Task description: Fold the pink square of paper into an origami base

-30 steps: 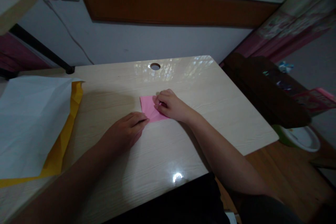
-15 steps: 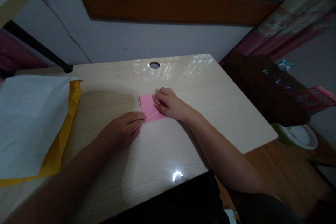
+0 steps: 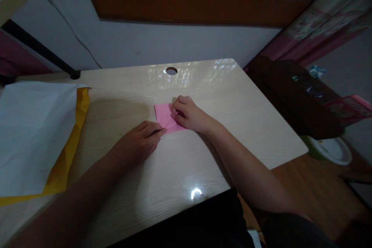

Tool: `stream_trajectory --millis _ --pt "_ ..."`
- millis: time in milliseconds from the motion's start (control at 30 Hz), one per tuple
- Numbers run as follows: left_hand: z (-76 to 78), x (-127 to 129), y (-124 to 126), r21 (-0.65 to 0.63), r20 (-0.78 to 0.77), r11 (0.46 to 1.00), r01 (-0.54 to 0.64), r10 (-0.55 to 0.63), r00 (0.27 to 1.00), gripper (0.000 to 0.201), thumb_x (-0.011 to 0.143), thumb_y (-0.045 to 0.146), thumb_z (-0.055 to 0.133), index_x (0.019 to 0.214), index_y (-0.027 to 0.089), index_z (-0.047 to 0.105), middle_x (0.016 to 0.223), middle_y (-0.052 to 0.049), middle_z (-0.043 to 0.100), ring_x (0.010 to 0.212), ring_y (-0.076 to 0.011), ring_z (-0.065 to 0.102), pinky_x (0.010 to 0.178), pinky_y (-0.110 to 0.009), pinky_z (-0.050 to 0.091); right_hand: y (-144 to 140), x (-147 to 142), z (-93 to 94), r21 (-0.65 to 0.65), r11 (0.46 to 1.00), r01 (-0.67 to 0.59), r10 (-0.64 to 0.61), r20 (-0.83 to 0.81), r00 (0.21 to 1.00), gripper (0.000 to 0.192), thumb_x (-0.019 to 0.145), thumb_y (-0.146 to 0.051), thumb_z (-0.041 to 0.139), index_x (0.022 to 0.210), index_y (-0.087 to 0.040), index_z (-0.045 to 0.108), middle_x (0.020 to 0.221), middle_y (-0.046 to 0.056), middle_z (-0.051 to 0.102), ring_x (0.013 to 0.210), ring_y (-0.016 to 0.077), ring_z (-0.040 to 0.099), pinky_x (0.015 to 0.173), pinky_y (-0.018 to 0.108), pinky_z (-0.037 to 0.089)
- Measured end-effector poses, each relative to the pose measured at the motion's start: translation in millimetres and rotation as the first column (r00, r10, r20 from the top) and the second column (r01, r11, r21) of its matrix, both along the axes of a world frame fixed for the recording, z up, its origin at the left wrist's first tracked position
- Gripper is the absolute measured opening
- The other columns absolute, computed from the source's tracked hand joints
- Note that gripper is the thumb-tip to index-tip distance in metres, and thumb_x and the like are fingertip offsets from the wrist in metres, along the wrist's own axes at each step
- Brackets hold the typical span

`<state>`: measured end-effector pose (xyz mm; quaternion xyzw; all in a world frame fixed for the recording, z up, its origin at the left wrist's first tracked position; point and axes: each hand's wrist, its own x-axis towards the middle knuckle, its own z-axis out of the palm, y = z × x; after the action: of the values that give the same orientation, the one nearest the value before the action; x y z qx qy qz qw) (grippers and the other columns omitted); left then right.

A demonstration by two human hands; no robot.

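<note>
A small folded sheet of pink paper (image 3: pixel 163 113) lies on the pale wood-grain table (image 3: pixel 180 162), with crease lines running across it. My left hand (image 3: pixel 145 138) is closed on the paper's near left corner, thumb and fingers pinching there. On the far right part of the sheet, my right hand (image 3: pixel 187 114) has its fingers curled and pinched on the paper. The right hand covers that side of the sheet, so its edge there is partly hidden.
Large white and yellow sheets (image 3: pixel 35 135) lie at the table's left. A round cable hole (image 3: pixel 171 71) is near the back edge, and a black post (image 3: pixel 74 74) stands at the back left. Beyond the right edge, a white-and-green basin (image 3: pixel 333 150) sits low down.
My left thumb and fingers have shifted slightly right along the paper's near edge, with the thumb now extended further. The right hand keeps its place and pinch.
</note>
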<state>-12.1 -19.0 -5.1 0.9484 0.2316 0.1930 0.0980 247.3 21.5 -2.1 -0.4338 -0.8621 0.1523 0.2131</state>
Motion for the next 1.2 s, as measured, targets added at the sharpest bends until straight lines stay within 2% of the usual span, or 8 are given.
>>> stream_trajectory --millis 433,1000,1200 --pt "0.5 7.7 -6.4 0.083 -0.113 0.996 -0.034 0.043 0.993 0.046 0.093 0.008 0.053 0.139 0.009 0.058 0.121 -0.016 0.062 0.115 -0.0288 0.057 0.101 -0.046 0.056 -0.4 0.5 -1.2 0.002 1.000 0.004 -0.004 0.013 1.000 0.009 0.089 -0.012 0.055 0.084 -0.019 0.057 0.093 0.008 0.054 0.092 0.0239 0.049 0.088 0.039 0.039" --pt "-0.9 10.8 -7.0 0.087 -0.056 0.995 -0.043 0.048 0.997 0.039 0.097 0.010 0.051 0.134 0.010 0.061 0.117 -0.015 0.063 0.111 -0.0275 0.058 0.098 -0.045 0.057 0.3 -1.8 -2.1 0.032 0.999 0.022 -0.024 0.060 0.998 0.008 0.089 -0.013 0.055 0.084 -0.018 0.058 0.092 0.009 0.054 0.089 0.0240 0.048 0.086 0.038 0.039" --pt "1.5 6.0 -3.2 0.066 -0.016 0.998 -0.008 0.009 1.000 0.029 0.099 0.015 0.051 0.124 0.011 0.067 0.117 -0.014 0.066 0.113 -0.0258 0.062 0.101 -0.043 0.058 2.1 -1.0 -4.7 0.039 0.999 0.018 -0.020 0.052 0.998 0.008 0.090 -0.014 0.055 0.085 -0.018 0.059 0.092 0.009 0.055 0.089 0.0239 0.048 0.086 0.038 0.039"
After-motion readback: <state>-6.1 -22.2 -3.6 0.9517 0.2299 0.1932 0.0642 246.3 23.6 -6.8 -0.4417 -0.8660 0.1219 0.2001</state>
